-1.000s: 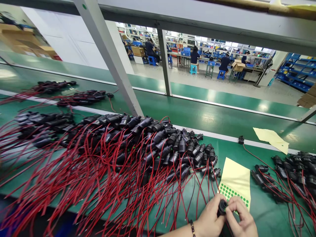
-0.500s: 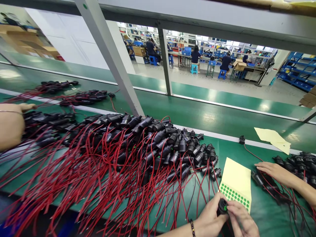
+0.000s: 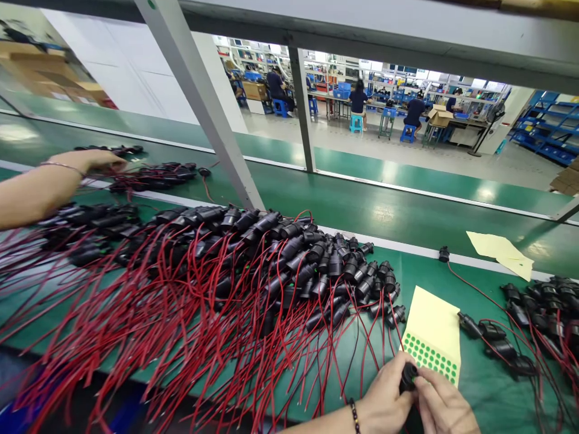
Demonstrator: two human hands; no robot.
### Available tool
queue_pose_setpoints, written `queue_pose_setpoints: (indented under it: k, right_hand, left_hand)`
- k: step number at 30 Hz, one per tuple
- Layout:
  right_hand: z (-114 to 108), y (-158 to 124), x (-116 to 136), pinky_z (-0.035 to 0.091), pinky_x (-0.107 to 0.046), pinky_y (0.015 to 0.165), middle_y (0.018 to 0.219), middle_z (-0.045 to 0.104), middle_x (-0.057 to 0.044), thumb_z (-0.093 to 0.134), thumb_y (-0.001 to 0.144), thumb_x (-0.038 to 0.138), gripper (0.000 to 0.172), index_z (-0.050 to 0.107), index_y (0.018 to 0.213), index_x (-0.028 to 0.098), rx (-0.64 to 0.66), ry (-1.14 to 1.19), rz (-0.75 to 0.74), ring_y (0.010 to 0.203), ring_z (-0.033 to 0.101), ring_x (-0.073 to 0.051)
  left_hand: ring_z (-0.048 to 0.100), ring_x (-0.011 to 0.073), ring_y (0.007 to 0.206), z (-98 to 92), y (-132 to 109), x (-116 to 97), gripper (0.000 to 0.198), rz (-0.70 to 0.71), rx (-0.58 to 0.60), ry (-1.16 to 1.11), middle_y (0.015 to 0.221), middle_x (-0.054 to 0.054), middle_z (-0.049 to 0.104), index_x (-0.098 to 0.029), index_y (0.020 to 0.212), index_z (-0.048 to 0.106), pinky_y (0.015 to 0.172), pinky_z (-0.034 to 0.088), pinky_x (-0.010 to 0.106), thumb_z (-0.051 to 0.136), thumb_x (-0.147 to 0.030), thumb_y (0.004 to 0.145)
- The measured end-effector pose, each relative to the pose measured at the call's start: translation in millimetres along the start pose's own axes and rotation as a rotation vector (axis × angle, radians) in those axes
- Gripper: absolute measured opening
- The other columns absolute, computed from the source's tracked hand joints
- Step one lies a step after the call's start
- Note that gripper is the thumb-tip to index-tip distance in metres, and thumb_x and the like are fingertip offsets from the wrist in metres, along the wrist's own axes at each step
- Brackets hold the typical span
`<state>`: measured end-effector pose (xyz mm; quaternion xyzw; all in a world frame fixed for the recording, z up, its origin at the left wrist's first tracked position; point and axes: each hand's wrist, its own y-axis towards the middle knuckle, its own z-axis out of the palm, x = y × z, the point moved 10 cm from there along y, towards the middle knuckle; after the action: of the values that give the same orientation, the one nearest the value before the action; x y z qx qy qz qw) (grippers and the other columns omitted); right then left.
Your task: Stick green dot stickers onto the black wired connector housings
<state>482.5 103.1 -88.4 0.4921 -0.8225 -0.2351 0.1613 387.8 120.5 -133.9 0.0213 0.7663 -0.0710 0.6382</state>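
My left hand, with a beaded bracelet at its wrist, is closed around a black cylindrical part at the bottom right. The fingers of my right hand are pinched together against the end of that part, where a bit of a green dot sticker shows at the fingertips. Just behind both hands lies a pale yellow sticker sheet with rows of green dots. To their left spreads a large heap of similar black parts with long red wires trailing towards me.
A co-worker's arm reaches in from the left over smaller wired bundles. More black parts lie at the right. Yellow paper pieces rest behind. A slanted grey post rises from the bench.
The co-worker's arm at left has moved forward to the far bundles. Another person's hand at right has left the view, uncovering black parts. My hands have barely shifted.
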Motion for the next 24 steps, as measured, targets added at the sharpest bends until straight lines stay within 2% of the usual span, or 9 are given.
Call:
queue_pose_setpoints:
  k: [3, 7, 9, 17, 24]
  right_hand:
    - [-5.2, 4.3, -1.0, 0.063, -0.026, 0.068, 0.094, 0.076, -0.011, 0.054, 0.084, 0.013, 0.024, 0.07, 0.1, 0.021, -0.016, 0.09, 0.066, 0.079, 0.075, -0.023]
    - [-9.8, -0.3, -22.4, 0.062, -0.026, 0.07, 0.091, 0.076, -0.007, 0.054, 0.089, 0.022, 0.018, 0.07, 0.095, 0.024, -0.104, 0.31, 0.395, 0.079, 0.074, -0.021]
    - [-7.4, -2.0, -28.8, 0.062, -0.027, 0.071, 0.089, 0.075, -0.007, 0.054, 0.09, 0.026, 0.016, 0.07, 0.091, 0.023, -0.113, 0.388, 0.484, 0.079, 0.074, -0.021]
    - [6.9, -0.9, -40.0, 0.06, -0.02, 0.069, 0.083, 0.072, -0.004, 0.061, 0.087, 0.027, 0.01, 0.069, 0.081, 0.024, -0.074, 0.482, 0.429, 0.079, 0.072, -0.018]
    - [4.8, 2.2, -34.1, 0.059, -0.024, 0.068, 0.087, 0.065, -0.006, 0.056, 0.088, 0.023, 0.009, 0.064, 0.083, 0.024, -0.097, 0.464, 0.418, 0.081, 0.068, -0.019]
  left_hand:
    - [0.053, 0.0198, 0.084, 1.4, 0.7, 1.4, 0.032, -0.005, 0.01, 0.009, 0.088, 0.0, 0.056, -0.021, 0.095, 0.049, 0.077, 0.042, 0.031, 0.055, -0.005, 0.068]
    - [0.05, 0.0176, 0.078, 3.7, 1.6, -0.1, 0.025, 0.027, 0.029, -0.024, 0.083, -0.002, 0.053, -0.021, 0.093, 0.048, 0.072, 0.041, 0.028, 0.058, -0.011, 0.072]
    - [0.049, 0.0173, 0.078, 4.1, 1.8, -0.4, 0.023, 0.044, 0.031, -0.027, 0.083, -0.002, 0.052, -0.022, 0.094, 0.048, 0.072, 0.041, 0.027, 0.058, -0.014, 0.074]
    - [0.049, 0.0173, 0.077, 2.1, -0.4, -3.7, 0.024, 0.065, 0.013, 0.011, 0.084, -0.001, 0.054, -0.022, 0.096, 0.049, 0.07, 0.042, 0.027, 0.058, -0.012, 0.076]
    - [0.052, 0.0182, 0.077, 1.4, -2.1, -13.6, 0.024, 0.059, 0.033, 0.042, 0.084, -0.001, 0.054, -0.022, 0.093, 0.047, 0.072, 0.043, 0.029, 0.053, -0.009, 0.074]
